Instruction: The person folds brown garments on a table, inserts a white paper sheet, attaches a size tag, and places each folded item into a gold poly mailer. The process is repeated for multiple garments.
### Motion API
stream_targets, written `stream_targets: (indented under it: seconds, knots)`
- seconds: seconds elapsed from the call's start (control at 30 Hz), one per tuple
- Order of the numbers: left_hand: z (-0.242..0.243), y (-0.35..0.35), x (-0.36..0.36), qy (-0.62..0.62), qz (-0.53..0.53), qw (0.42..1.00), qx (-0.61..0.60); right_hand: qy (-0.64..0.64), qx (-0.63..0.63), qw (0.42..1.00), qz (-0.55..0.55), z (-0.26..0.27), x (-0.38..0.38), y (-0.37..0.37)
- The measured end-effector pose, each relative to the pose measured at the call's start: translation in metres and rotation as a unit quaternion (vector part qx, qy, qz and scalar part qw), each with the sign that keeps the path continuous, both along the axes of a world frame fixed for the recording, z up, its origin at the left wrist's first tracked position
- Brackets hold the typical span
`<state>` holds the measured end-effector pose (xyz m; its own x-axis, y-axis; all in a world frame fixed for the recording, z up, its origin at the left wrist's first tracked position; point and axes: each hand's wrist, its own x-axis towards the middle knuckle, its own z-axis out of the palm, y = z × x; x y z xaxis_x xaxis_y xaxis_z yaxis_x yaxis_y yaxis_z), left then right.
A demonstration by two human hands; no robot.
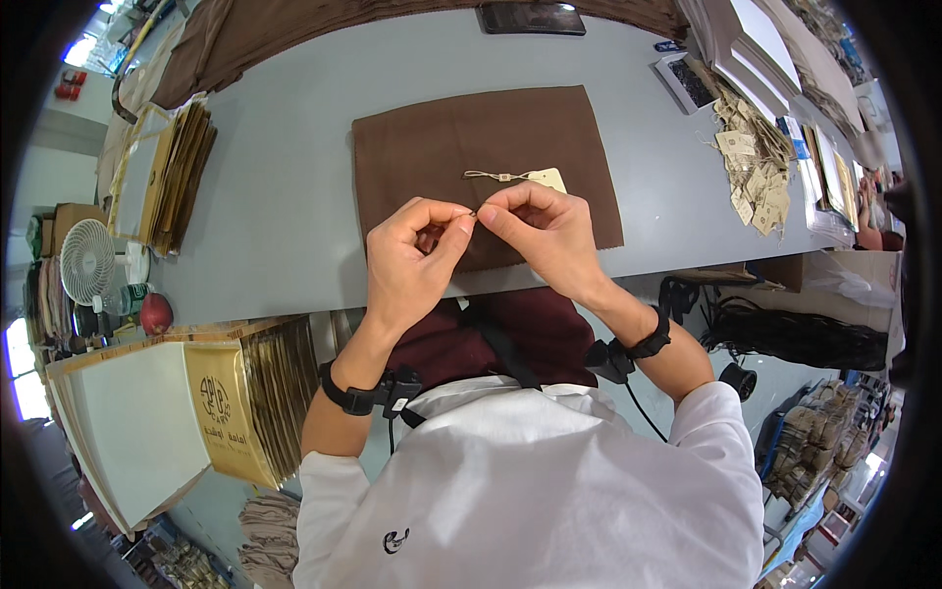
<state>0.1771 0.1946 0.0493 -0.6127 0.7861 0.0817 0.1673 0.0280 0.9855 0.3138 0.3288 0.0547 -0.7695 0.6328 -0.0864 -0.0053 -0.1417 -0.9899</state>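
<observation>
My left hand (412, 258) and my right hand (556, 232) meet fingertip to fingertip over a folded brown cloth (419, 151). Thumb and forefinger of each pinch a small dark item (473, 213), mostly hidden and too small to name surely. On the cloth, just beyond my right hand, lies a cream hang tag (548, 178) with a looped string (486, 175); my right knuckles cover its lower part in this view. The cloth rests flat on the grey table (287, 177), near its front edge.
A phone (532, 18) and brown fabric (294, 37) lie at the back. At right are a small box of dark pieces (688, 81) and many tags (758, 184). Packed sleeves (165, 177), a fan (88, 261) and a carton of gold bags (221, 412) stand left.
</observation>
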Motion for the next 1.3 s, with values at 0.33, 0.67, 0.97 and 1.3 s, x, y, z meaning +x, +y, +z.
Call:
stream_targets:
  seconds: [0.33, 0.67, 0.97, 1.3]
  knots:
    - [-0.004, -0.005, -0.008, 0.047, -0.026, 0.998, -0.029, 0.061, 0.527, 0.846, 0.053, -0.008, -0.003, 0.012]
    - [-0.002, -0.008, -0.018, 0.072, -0.027, 0.996, -0.042, 0.055, 0.538, 0.84, 0.039, -0.014, -0.006, 0.002]
    - [0.0, -0.003, -0.015, 0.125, -0.034, 0.99, -0.061, 0.03, 0.581, 0.811, 0.051, -0.02, -0.009, 0.004]
    - [-0.014, 0.0, -0.019, 0.045, -0.025, 0.998, 0.029, -0.033, -0.07, 0.985, 0.156, -0.01, -0.007, 0.018]
